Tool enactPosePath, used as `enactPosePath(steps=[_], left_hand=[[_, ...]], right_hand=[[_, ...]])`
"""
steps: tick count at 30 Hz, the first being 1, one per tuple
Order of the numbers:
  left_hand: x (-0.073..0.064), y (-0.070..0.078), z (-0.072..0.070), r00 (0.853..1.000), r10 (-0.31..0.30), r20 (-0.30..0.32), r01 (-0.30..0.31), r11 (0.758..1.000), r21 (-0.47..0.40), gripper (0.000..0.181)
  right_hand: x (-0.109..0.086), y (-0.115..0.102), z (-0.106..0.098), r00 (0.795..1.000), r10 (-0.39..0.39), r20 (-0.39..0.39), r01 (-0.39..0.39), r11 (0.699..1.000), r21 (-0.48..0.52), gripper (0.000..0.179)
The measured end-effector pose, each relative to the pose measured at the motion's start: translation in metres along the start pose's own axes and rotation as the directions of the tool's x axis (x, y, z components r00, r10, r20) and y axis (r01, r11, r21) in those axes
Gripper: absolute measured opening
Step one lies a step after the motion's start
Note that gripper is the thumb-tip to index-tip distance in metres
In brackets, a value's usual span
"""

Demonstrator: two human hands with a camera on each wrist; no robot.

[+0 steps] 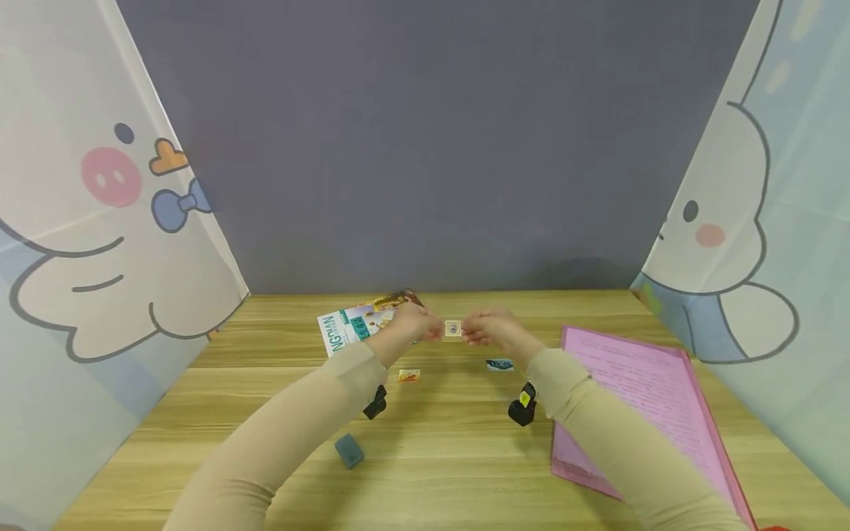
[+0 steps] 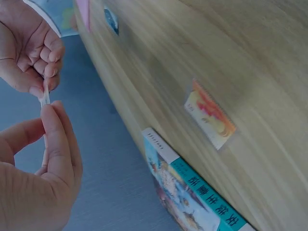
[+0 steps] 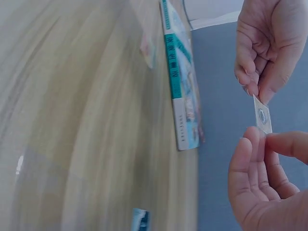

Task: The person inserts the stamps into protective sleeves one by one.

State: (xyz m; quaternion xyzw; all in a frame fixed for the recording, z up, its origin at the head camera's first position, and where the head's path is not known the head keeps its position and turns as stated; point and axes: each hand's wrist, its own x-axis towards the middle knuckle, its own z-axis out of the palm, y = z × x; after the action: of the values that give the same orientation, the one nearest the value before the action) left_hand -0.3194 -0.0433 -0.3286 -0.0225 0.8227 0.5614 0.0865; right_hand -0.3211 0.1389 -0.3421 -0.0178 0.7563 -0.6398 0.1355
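Up over the far side of the table, a small cream stamp [image 1: 453,329] with a round motif is stretched between both hands. My left hand [image 1: 413,323] pinches one edge with thumb and fingertips, and my right hand [image 1: 496,329] pinches the opposite edge. Seen from the left wrist, the stamp [image 2: 45,98] is nearly edge-on; the right wrist view shows its face [image 3: 262,115] at a slant. Below the hands on the table lie an orange stamp [image 2: 210,115], apparently in a clear sleeve, and a blue stamp [image 1: 500,364].
A book [image 1: 341,330] with a teal band lies at the back left, partly behind the left hand. Pink-sleeved papers [image 1: 631,391] lie to the right under the right forearm. A grey-blue block [image 1: 349,450] rests at the front left. Black devices [image 1: 522,411] are at the wrists.
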Motion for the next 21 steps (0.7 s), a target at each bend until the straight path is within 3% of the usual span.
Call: enactPosePath(steps=[8,12,16,18,21], left_hand=[[0.011,-0.017,0.015,0.997,-0.072,-0.001,0.072,0.996,0.049,0.020],[0.005,-0.023,0.022,0.992,-0.124,-0.016,0.124,0.992,0.017,0.025],[0.001,-0.028,0.026,0.990,-0.139,-0.018,0.139,0.988,0.062,0.019],[0.002,-0.031,0.027,0.989,-0.146,-0.017,0.147,0.985,0.087,0.031],[0.005,-0.036,0.028,0.987,-0.159,-0.016,0.160,0.981,0.113,0.066]], right_hand=[[0.006,0.018,0.005,0.995,0.097,0.008,-0.097,0.994,-0.044,0.025],[0.006,0.026,0.011,0.989,0.149,-0.010,-0.149,0.986,-0.073,0.018],[0.011,0.035,0.015,0.981,0.190,-0.029,-0.192,0.979,-0.069,0.016],[0.012,0.039,0.017,0.979,0.200,-0.033,-0.203,0.976,-0.083,0.016],[0.011,0.043,0.021,0.978,0.199,-0.057,-0.205,0.972,-0.113,0.013]])
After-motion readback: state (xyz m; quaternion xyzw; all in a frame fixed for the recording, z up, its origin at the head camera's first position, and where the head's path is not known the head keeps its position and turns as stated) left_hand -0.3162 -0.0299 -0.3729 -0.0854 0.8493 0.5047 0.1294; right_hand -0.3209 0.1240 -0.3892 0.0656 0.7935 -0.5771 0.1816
